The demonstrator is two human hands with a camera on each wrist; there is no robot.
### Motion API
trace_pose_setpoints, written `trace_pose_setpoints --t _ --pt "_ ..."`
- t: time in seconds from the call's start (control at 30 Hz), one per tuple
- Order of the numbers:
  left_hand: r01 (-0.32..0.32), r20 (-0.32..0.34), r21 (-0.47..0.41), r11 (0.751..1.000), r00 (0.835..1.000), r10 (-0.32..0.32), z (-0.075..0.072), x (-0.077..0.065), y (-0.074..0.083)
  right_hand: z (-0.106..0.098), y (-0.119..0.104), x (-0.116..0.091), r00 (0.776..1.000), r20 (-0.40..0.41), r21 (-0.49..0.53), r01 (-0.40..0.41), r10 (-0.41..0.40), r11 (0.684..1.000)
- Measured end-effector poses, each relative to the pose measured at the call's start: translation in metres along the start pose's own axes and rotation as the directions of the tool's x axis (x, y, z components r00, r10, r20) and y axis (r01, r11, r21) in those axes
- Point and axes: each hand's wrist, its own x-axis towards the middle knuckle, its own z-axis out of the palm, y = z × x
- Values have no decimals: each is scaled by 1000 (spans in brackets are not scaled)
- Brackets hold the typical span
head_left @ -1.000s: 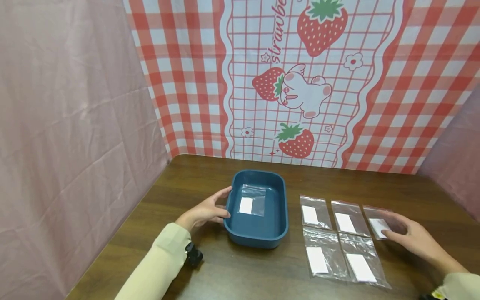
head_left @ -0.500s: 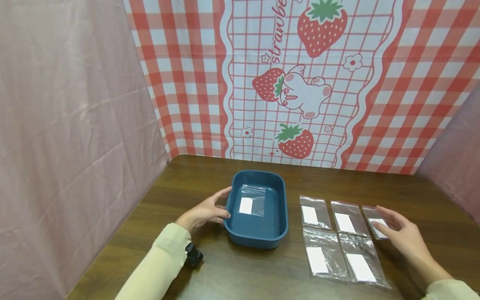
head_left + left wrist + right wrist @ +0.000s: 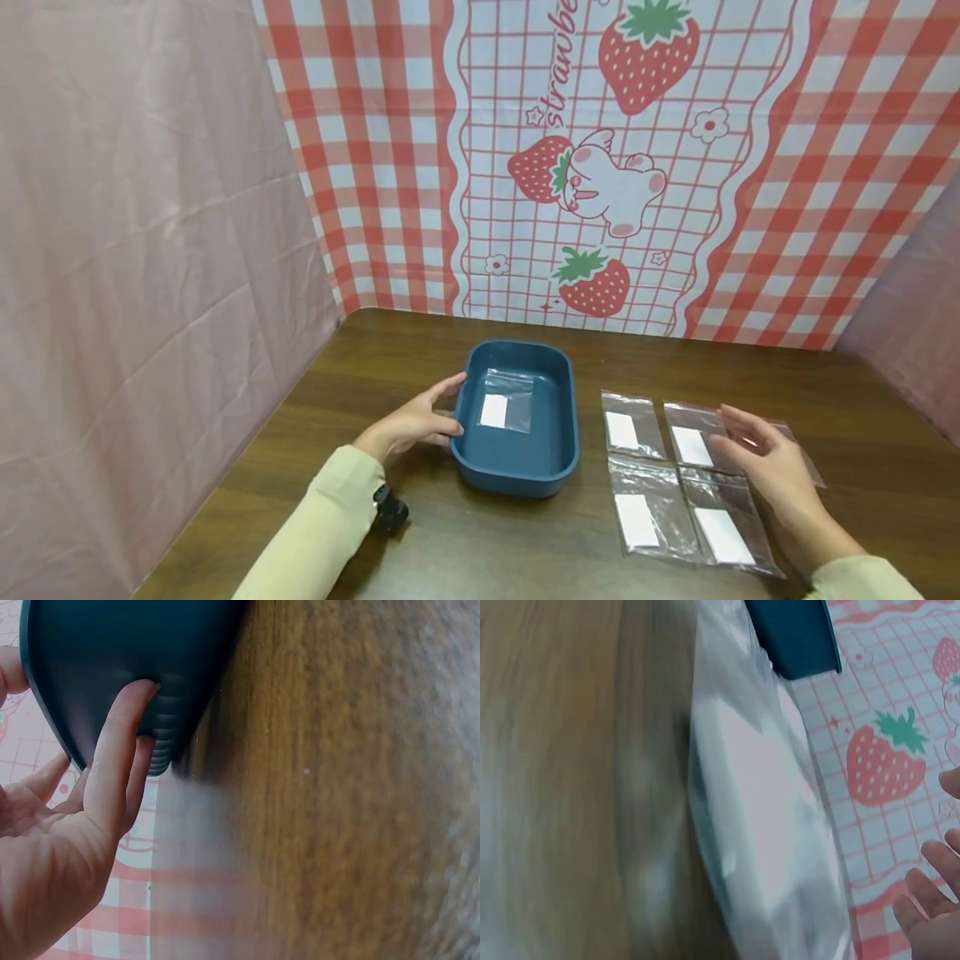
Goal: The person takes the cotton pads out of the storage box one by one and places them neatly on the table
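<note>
My left hand (image 3: 412, 423) rests against the left side of a blue rectangular bin (image 3: 517, 483). In the left wrist view its spread fingers (image 3: 112, 765) touch the bin's outer wall. Inside the bin lies a clear zip bag (image 3: 517, 404) with a white card in it. To the right, my right hand (image 3: 772, 467) hovers over the zip bags, its fingers apart and holding nothing. Partly covered by it are the back middle bag (image 3: 690, 446) and the back right bag (image 3: 806, 458), whose card is hidden.
More bags with white cards lie flat nearby: the back left bag (image 3: 630, 425), front left bag (image 3: 641, 517) and front right bag (image 3: 723, 529). They sit on a brown wooden table (image 3: 465, 550). A strawberry-print cloth (image 3: 405, 208) hangs behind, a pink cloth (image 3: 172, 250) at left.
My right hand has moved left, from the back right bag toward the back middle one. The left hand and the bin have stayed in place.
</note>
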Motion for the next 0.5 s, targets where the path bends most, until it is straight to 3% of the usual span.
trace_pose_setpoints --t 0.5 --pt "15 -15 -3 1000 1000 -15 0 0 1 45 -30 11 999 13 29 44 -44 999"
